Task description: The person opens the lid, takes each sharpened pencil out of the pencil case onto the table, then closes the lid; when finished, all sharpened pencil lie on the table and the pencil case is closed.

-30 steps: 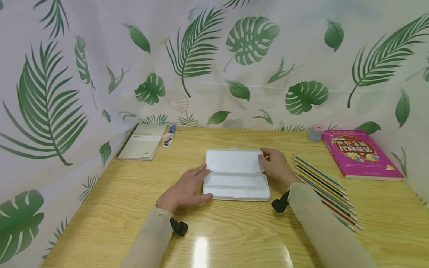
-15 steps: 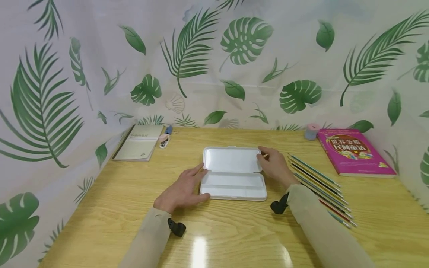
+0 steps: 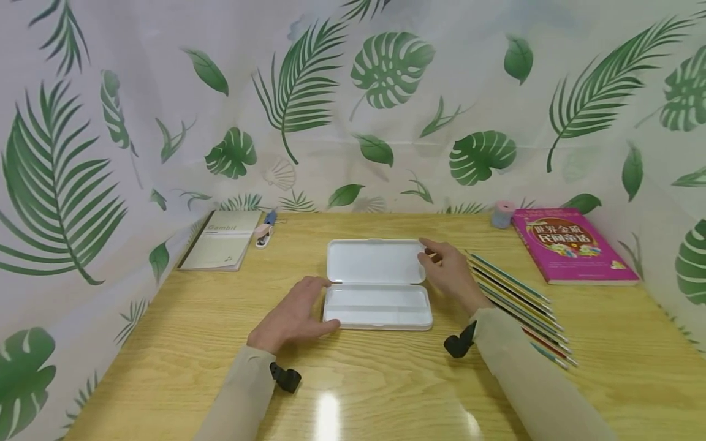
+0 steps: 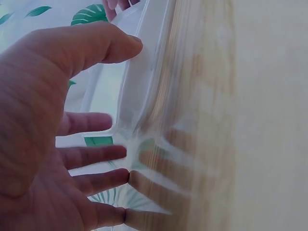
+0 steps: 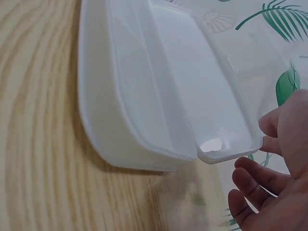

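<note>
A white plastic pencil case (image 3: 377, 306) lies open on the wooden table, its lid (image 3: 376, 262) folded back on the far side. No object shows inside it. My left hand (image 3: 292, 315) is at the case's left end, fingers extended, thumb at the near left corner. In the left wrist view, the left hand's fingers (image 4: 96, 183) are spread, with the thumb along the case's front wall. At the lid's right end, my right hand (image 3: 449, 272) pinches the edge between thumb and index finger. Its other fingers (image 5: 250, 185) curl loosely below the lid in the right wrist view.
Several pencils (image 3: 518, 306) lie side by side to the right, partly behind my right forearm. Farther right is a magenta book (image 3: 576, 248), with a pink and grey cylinder (image 3: 502, 214) beside it. A notebook (image 3: 223, 242) and a small stapler (image 3: 263, 235) lie at the back left.
The head view has turned slightly right, so everything sits farther left in it. My left fingers have drawn slightly away from the lid's hinge side. The right hand stays at the lid's edge.
</note>
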`<state>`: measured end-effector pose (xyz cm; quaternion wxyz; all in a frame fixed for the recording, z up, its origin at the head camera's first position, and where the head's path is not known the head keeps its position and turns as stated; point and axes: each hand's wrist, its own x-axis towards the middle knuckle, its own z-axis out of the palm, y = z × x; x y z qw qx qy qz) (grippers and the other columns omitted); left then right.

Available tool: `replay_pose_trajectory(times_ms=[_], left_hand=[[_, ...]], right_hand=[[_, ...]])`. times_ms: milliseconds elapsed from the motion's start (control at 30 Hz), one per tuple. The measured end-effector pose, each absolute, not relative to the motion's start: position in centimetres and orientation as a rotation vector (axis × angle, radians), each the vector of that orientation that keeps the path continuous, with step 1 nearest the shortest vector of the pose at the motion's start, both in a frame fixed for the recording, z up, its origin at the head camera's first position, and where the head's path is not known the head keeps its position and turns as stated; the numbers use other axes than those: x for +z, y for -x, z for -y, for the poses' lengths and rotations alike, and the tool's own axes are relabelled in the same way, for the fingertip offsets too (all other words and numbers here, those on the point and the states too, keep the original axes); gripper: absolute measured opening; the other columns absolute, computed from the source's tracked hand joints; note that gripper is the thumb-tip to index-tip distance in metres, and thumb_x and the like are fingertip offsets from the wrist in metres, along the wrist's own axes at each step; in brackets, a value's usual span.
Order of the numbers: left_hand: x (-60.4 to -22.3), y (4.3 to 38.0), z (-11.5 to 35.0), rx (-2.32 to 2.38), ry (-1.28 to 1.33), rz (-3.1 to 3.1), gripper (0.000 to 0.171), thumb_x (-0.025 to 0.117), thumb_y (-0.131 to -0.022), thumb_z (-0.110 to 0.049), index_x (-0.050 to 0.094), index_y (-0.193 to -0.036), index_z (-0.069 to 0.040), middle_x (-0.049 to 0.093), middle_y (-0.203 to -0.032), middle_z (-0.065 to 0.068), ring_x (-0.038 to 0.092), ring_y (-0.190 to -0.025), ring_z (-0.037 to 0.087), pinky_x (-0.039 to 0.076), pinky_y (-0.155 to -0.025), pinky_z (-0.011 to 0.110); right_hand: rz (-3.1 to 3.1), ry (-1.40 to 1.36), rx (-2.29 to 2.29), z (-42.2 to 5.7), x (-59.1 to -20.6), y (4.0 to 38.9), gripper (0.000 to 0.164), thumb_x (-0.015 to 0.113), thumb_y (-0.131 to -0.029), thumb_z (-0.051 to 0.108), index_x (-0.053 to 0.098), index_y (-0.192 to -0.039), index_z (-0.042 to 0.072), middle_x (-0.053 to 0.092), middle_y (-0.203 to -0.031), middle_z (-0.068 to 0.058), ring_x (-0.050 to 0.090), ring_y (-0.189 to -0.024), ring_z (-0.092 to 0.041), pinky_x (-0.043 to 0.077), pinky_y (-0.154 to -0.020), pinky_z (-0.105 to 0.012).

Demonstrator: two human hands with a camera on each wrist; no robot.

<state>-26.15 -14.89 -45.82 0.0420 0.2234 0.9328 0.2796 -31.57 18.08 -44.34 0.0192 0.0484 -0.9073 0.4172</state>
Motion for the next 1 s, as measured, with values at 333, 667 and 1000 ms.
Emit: replay_pose_trajectory(times_ms=[333, 667, 1000], left_hand=[[-45.6, 26.2, 14.8, 0.91, -0.61, -2.829, 0.087, 0.084, -0.076, -0.039, 0.037, -0.143, -0.007, 0.058, -0.133, 0.01, 0.05, -0.127, 0.028, 0.043, -0.105, 0.043], [-45.6, 25.9, 14.7, 0.923, -0.525, -2.86, 0.119, 0.086, -0.072, -0.043, 0.013, -0.157, -0.005, 0.061, -0.134, 0.01, 0.046, -0.134, 0.032, 0.038, -0.11, 0.047], [-45.6, 26.2, 14.6, 0.951, -0.606, -2.862, 0.129, 0.088, -0.071, -0.04, -0.004, -0.16, -0.028, 0.064, -0.131, 0.013, 0.055, -0.127, 0.032, 0.038, -0.11, 0.048]], right_hand=[[2.673, -0.192, 1.372, -18.7, -43.9, 29.9, 0.045, 0.057, -0.101, 0.035, 0.057, -0.143, 0.019, 0.061, -0.125, -0.01, 0.058, -0.103, -0.027, 0.049, -0.078, -0.038], [2.452, -0.283, 1.396, -18.9, -43.8, 28.2, 0.033, 0.062, -0.1, 0.026, 0.069, -0.129, 0.013, 0.068, -0.114, -0.007, 0.057, -0.091, -0.014, 0.046, -0.065, -0.021], [2.308, -0.349, 1.343, -19.2, -44.1, 26.3, 0.021, 0.067, -0.096, 0.02, 0.077, -0.113, 0.011, 0.072, -0.103, -0.003, 0.058, -0.086, -0.008, 0.047, -0.066, -0.023]])
